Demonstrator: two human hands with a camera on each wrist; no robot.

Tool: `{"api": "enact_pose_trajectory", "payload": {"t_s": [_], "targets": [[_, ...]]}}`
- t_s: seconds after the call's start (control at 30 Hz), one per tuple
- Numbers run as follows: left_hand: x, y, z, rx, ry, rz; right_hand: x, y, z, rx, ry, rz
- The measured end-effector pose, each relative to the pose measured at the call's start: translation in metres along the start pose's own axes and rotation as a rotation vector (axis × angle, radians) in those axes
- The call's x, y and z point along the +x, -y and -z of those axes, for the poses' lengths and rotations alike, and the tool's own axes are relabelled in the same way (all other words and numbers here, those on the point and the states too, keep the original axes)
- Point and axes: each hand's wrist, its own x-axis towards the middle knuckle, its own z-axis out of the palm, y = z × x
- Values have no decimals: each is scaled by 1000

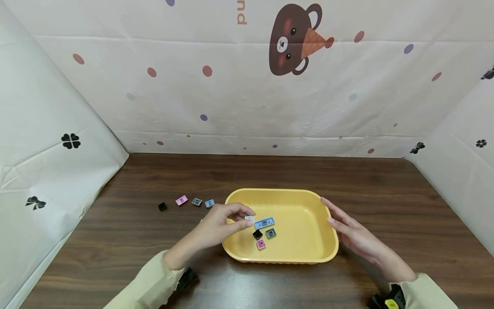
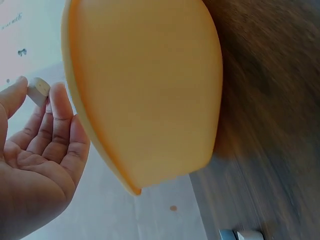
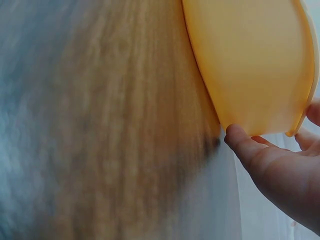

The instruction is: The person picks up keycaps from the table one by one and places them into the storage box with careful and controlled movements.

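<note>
My left hand (image 1: pixel 221 223) reaches over the left side of a yellow plastic tray (image 1: pixel 305 227). Between thumb and fingertips it pinches a small white keycap (image 2: pixel 39 91), whose tapered sides show in the left wrist view. Below it in the tray lie a long blue keycap (image 1: pixel 264 223), a black keycap (image 1: pixel 257 234), a grey keycap (image 1: pixel 271 233) and a pink keycap (image 1: pixel 260 244). At the tray's right end, my right hand (image 1: pixel 360 238) touches the rim and outer wall with extended fingers.
Left of the tray, a row on the dark wooden table (image 1: pixel 115 240) holds a black keycap (image 1: pixel 162 206), a pink keycap (image 1: pixel 181 200), a grey keycap (image 1: pixel 197 201) and a blue keycap (image 1: pixel 209 203). White printed cloth (image 1: pixel 231 98) hangs behind and at both sides.
</note>
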Motion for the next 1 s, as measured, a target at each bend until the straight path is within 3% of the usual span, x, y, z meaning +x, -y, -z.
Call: {"api": "enact_pose_trajectory", "payload": {"t_s": [0.53,1.0], "targets": [[19,-6,-24,34,87,-41,1,1,0,-16,-15,-9],[30,-4,-47,221,235,-21,1,0,-1,-4,-13,1]]}}
